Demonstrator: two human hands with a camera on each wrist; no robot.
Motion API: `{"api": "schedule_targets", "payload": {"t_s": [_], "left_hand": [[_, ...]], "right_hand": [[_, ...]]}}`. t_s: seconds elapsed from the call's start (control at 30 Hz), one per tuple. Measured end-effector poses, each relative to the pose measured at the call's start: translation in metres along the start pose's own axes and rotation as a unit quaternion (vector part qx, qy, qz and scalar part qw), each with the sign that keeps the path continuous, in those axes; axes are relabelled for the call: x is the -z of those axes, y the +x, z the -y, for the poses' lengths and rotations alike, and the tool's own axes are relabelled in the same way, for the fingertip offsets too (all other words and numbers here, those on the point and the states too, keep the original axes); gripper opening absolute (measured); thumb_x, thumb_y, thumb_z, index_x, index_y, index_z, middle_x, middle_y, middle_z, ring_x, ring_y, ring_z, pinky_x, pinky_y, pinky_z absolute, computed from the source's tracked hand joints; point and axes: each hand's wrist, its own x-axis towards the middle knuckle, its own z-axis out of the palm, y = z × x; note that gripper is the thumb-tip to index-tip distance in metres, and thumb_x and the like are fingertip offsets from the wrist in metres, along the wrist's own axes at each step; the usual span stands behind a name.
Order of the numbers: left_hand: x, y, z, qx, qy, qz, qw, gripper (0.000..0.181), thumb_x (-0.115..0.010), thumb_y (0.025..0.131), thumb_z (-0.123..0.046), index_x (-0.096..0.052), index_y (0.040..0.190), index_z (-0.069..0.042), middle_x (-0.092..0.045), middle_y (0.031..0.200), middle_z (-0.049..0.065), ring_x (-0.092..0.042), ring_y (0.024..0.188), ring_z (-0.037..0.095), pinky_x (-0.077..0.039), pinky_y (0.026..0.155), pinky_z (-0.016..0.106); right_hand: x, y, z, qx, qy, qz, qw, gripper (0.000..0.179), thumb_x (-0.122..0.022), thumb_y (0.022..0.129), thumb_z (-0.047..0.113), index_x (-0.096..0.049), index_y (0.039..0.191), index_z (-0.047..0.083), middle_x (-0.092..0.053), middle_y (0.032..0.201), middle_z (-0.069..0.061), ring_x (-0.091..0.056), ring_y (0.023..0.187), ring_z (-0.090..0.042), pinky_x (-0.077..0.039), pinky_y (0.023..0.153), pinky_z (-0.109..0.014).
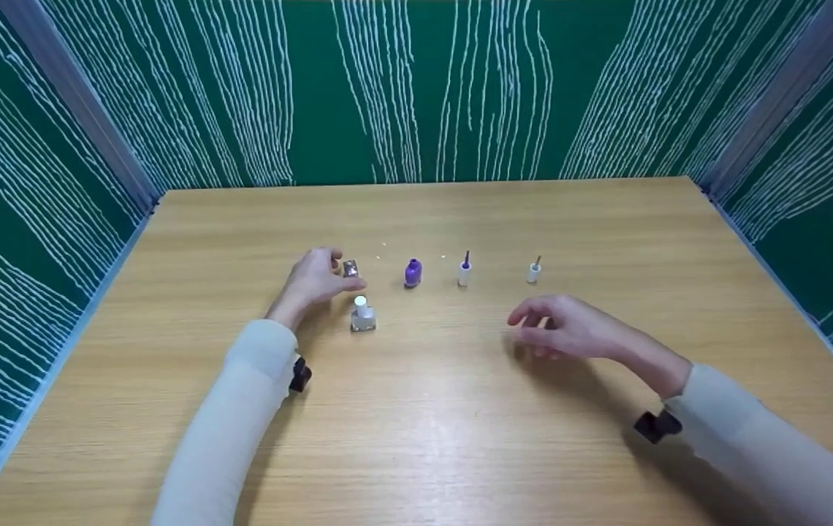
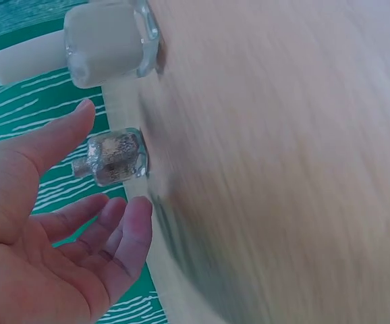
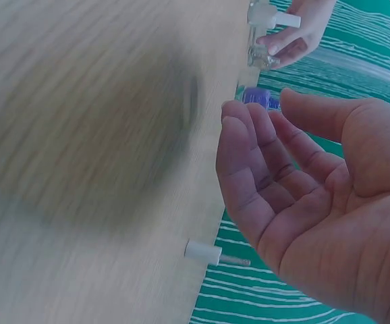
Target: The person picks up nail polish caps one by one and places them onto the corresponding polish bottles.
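My left hand (image 1: 316, 277) is spread around a small uncapped glitter nail polish bottle (image 2: 117, 157); in the left wrist view its thumb and fingers stand apart from the glass. Just nearer to me is a capped nail polish bottle (image 1: 363, 315), whitish with a white cap. My right hand (image 1: 563, 326) hovers over the table with fingers loosely bent and nothing in them. Beyond it, a white cap with a glitter-coated brush (image 1: 534, 272) stands brush up. Left of that are another white cap with a purple brush (image 1: 464, 272) and an open purple polish bottle (image 1: 413, 273).
The wooden table (image 1: 416, 424) carries a few tiny pale specks behind the bottles. Green panels (image 1: 431, 88) with white wavy lines enclose the back and both sides. Dark wrist cameras (image 1: 657, 426) sit at both cream sleeves.
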Motion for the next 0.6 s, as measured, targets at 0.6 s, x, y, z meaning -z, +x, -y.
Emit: {"api": "schedule_targets", "payload": {"t_s": [0.6], "left_hand": [[-0.008,0.010,0.002,0.006,-0.002,-0.015,0.9999,0.056,-0.080,0.089,-0.033,-0.058,0.132,-0.004,-0.057,0.118,0.010,-0.052,0.106,0.026,-0.045,0.086,0.034]], "right_hand": [[0.000,-0.014,-0.014,0.002,0.023,0.000,0.9997,0.025,-0.066,0.100,0.017,-0.066,0.120,0.001,-0.066,0.096,-0.015,-0.064,0.071,-0.025,-0.057,0.061,-0.034]]}}
